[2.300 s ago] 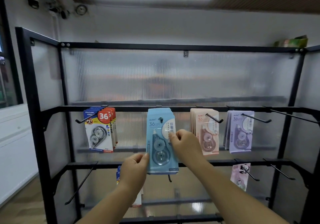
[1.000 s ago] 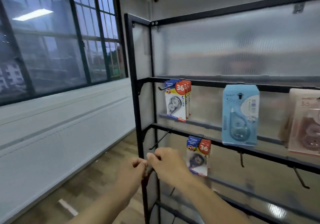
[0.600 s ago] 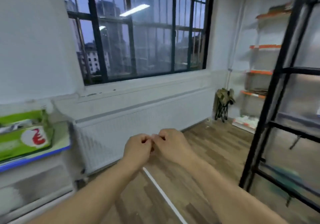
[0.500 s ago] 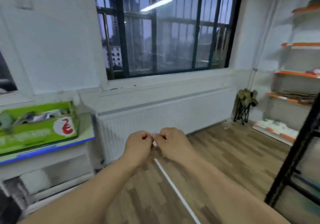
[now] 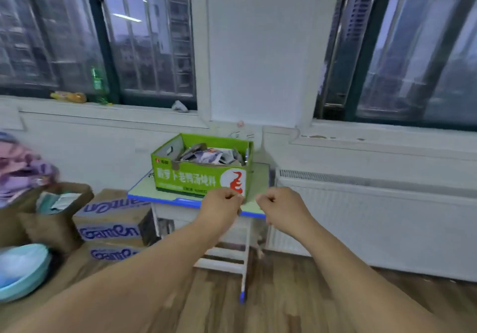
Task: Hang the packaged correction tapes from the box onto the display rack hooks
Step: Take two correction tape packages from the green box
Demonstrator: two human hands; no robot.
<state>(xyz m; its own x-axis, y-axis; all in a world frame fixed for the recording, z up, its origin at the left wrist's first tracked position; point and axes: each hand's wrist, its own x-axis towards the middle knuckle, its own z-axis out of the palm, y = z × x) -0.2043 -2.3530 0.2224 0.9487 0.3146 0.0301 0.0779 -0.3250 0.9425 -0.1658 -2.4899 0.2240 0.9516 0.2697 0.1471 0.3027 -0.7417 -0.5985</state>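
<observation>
Facing one green box (image 5: pixel 198 176) of packs (image 5: pixel 209 156) with two empty fists raised.

The box stands open on one small counter (image 5: pixel 140 191) below the wall between two windows (image 5: pixel 103 36), and the packs lie heaped inside it, too jumbled and blurred to count. The left grip (image 5: pixel 223 205) and right grip (image 5: pixel 281 210) both have their fingers curled in and hold nothing. They are a little apart from each other, in front of the counter's near edge by the box's right corner. Left of the counter sit at least two stacked cartons (image 5: pixel 111 230), one brown bag (image 5: pixel 55 219) and one blue bowl (image 5: pixel 20 268). One radiator (image 5: pixel 374 219) runs along the wall to the right, and one green bottle (image 5: pixel 97 85) stands on the left sill.
</observation>
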